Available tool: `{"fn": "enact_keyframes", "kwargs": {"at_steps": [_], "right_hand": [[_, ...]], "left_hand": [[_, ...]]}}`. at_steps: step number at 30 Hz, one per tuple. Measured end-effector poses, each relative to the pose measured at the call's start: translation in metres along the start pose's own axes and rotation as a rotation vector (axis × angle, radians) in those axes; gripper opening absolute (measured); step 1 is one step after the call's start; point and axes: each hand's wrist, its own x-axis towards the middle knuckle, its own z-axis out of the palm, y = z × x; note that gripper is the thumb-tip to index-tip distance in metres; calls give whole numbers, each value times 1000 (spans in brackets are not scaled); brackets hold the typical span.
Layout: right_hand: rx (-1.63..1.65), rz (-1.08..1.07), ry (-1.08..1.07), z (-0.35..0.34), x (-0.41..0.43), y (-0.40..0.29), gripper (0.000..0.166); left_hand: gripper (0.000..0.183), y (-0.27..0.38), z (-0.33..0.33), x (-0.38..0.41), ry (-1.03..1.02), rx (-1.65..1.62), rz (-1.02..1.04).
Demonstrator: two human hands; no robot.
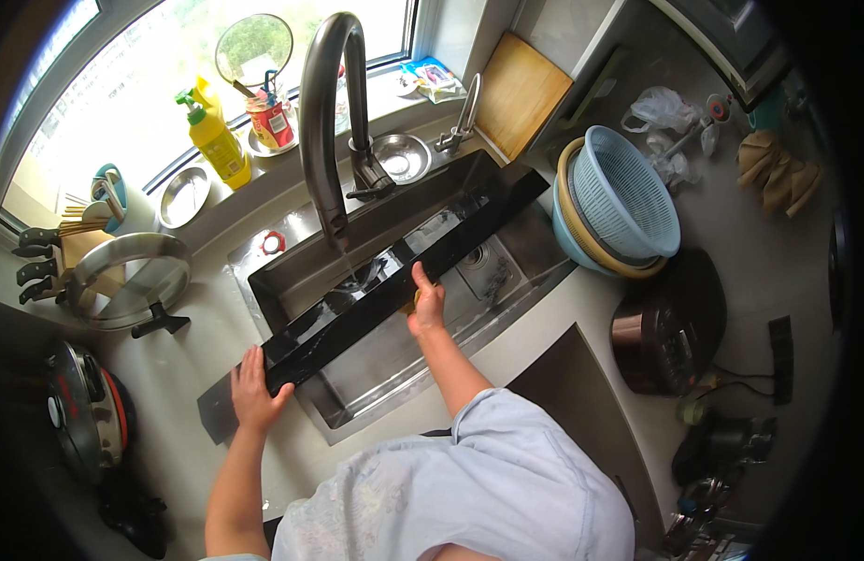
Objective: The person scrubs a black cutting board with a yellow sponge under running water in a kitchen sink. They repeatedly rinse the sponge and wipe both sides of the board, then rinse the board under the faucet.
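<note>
A long black panel [348, 329], wet and glossy, lies slantwise across the stainless steel sink [376, 389]. Its left end rests over the counter, and its right end reaches the sink's far right corner. My left hand [255, 393] grips the panel near the left end, thumb along the near edge. At mid-length, my right hand [428, 305] presses a yellow sponge-like pad [409, 303] to the near side, thumb up on the panel. The pad is mostly hidden by the hand. Water runs from the tall gooseneck faucet [333, 140] onto the panel's far side.
Blue and yellow colanders [624, 196] stack right of the sink, with a rice cooker [659, 336] nearer me. On the left are a glass pot lid [134, 280], a knife block [88, 256] and an electric pot [88, 414]. A yellow pump bottle [221, 151] stands by the window.
</note>
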Motion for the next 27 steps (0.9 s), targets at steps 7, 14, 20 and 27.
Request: {"fn": "enact_keyframes", "kwargs": {"at_steps": [7, 14, 20, 27], "right_hand": [[-3, -19, 73, -15, 21, -20, 30], [-468, 36, 27, -45, 40, -24, 40], [-918, -526, 343, -26, 9, -35, 47], [-1640, -1049, -171, 12, 34, -53, 56]], "left_hand": [[93, 33, 12, 24, -34, 30, -2], [93, 40, 11, 36, -57, 59, -10], [82, 36, 10, 34, 31, -37, 7], [61, 33, 16, 41, 116, -84, -4]]}}
